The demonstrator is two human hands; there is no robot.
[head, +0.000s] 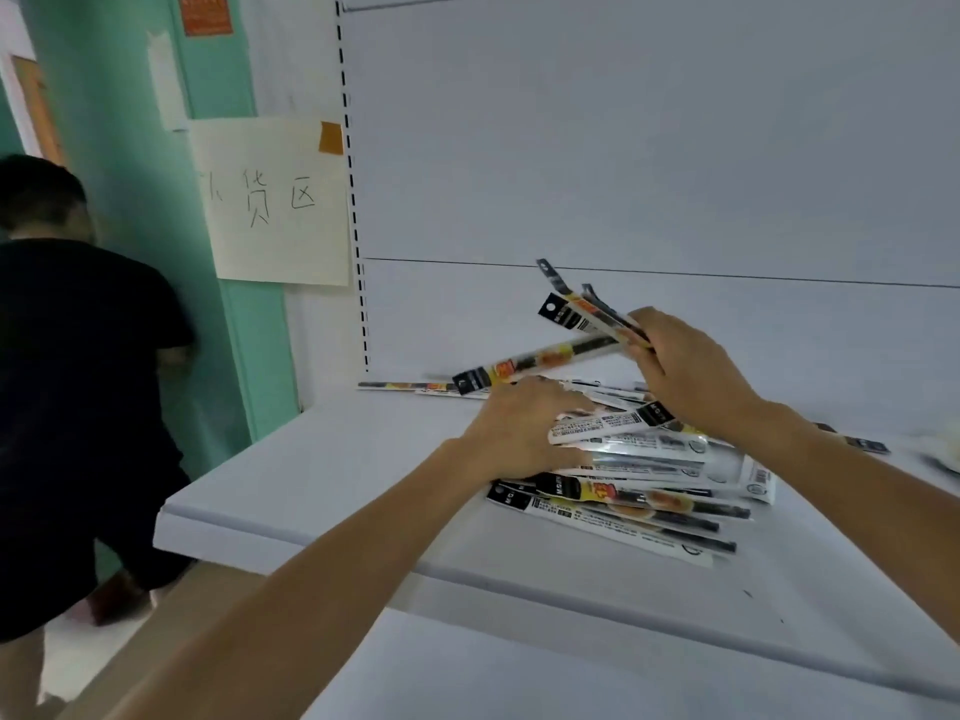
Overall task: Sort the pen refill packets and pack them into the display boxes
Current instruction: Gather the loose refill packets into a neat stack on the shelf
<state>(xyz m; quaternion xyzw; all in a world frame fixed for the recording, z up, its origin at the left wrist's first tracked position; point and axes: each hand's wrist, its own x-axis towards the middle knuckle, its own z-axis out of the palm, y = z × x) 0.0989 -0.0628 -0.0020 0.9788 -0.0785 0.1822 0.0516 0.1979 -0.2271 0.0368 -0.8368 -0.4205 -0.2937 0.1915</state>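
Leftward, a person (78,330) bends beside the shelf (322,475) bearing the packets (649,491).

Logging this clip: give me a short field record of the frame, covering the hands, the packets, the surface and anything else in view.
left hand: rests on the packet pile, fingers spread
right hand: grips a few held packets, lifted above the pile
packet pile: loose, overlapping, on the white shelf
background: paper sign on wall; another person at left
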